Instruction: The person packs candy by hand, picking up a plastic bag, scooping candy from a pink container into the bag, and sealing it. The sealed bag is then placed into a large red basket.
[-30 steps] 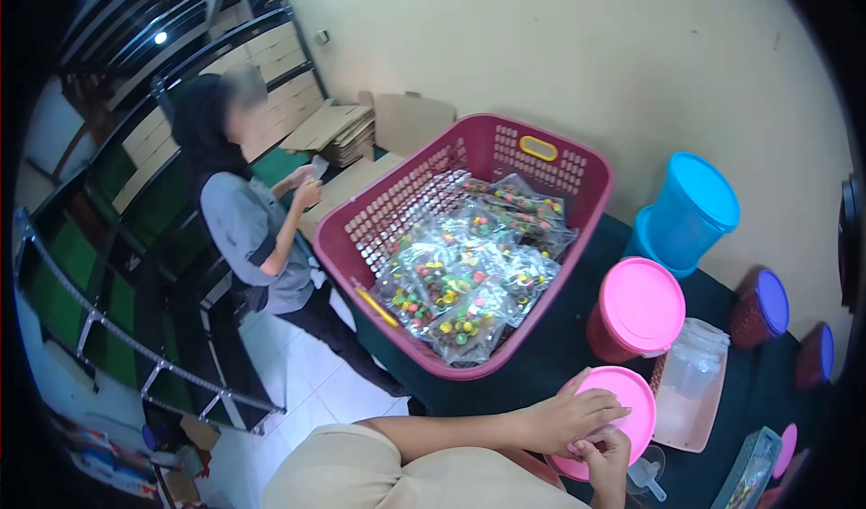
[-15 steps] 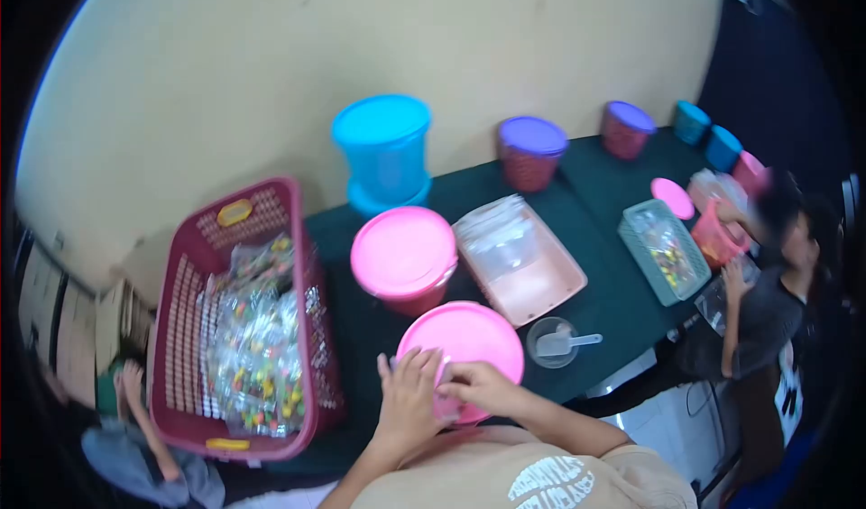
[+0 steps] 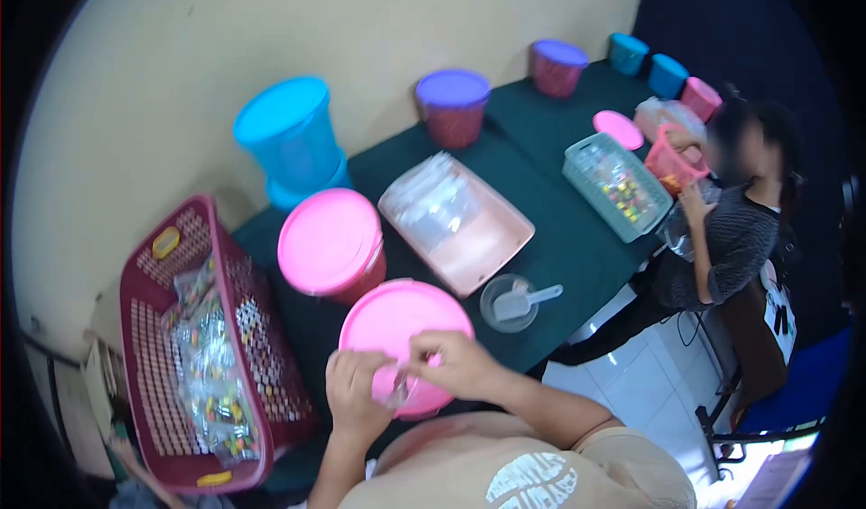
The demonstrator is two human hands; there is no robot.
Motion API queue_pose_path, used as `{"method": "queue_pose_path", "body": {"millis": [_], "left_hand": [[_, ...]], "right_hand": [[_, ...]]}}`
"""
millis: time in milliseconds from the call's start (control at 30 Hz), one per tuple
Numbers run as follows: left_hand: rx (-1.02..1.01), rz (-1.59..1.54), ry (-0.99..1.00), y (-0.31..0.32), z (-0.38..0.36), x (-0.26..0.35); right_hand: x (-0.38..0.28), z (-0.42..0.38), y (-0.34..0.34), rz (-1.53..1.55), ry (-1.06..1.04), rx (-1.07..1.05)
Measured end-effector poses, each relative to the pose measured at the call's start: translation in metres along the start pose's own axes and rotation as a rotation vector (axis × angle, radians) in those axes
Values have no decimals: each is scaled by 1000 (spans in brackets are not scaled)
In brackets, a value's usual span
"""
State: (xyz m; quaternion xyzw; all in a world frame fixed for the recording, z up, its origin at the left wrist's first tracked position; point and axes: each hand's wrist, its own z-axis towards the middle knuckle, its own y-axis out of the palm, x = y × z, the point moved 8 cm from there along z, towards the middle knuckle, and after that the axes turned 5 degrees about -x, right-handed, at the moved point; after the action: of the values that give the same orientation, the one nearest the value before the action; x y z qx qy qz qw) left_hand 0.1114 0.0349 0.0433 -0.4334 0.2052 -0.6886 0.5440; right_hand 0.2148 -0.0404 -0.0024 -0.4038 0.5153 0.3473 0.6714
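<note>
My left hand (image 3: 359, 390) is closed on a small clear plastic bag (image 3: 398, 390), just in front of my body. With its fingers pinched, my right hand (image 3: 456, 365) grips the bag's upper edge from the other side. What the bag holds is too small and blurred to tell. Both hands are above the pink lid (image 3: 397, 315) of a round tub. Behind it on the left stands a second tub with a pink lid (image 3: 330, 241). To the right, a clear bowl (image 3: 496, 318) has a white scoop (image 3: 519, 303) lying in it.
A maroon basket (image 3: 271, 365) with bags of colourful pieces stands at left. A pink tray (image 3: 492, 243) holds clear bags. Blue tubs (image 3: 287, 135) and purple-lidded tubs (image 3: 454, 103) line the wall. At right, a person (image 3: 735, 238) handles a pink container (image 3: 672, 162) near a green basket (image 3: 631, 225).
The view has turned right, so the table's things appear shifted left. My fingers have moved on the small bag, and the right hand now pinches its upper edge.
</note>
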Motion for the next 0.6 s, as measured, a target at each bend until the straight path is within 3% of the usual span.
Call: {"method": "queue_pose_path", "body": {"millis": [133, 200, 267, 300, 367, 400, 467, 500, 600], "left_hand": [[-84, -162, -57, -1, 18, -4], [-155, -207, -119, -4, 23, -13], [-177, -760, -285, 2, 25, -28], [-72, -1015, -343, 2, 23, -38], [54, -1424, -410, 3, 23, -50], [64, -1414, -411, 1, 22, -51], [94, -1965, -323, 4, 20, -41], [63, -2134, -184, 6, 19, -39], [130, -2161, -184, -1, 15, -35]], "right_hand": [[-44, 4, -18, -450, -161, 59], [-50, 9, -21, -428, -136, -6], [-56, 14, -31, -10, -192, -55], [-55, 14, -37, 143, -255, -80], [-48, 12, -51, 121, -235, 35], [-42, 10, -54, 89, -202, 102], [-27, 4, -47, 127, -163, 111], [-18, 0, -44, 159, -121, 132], [-11, -17, -30, -182, -105, 126]]}}
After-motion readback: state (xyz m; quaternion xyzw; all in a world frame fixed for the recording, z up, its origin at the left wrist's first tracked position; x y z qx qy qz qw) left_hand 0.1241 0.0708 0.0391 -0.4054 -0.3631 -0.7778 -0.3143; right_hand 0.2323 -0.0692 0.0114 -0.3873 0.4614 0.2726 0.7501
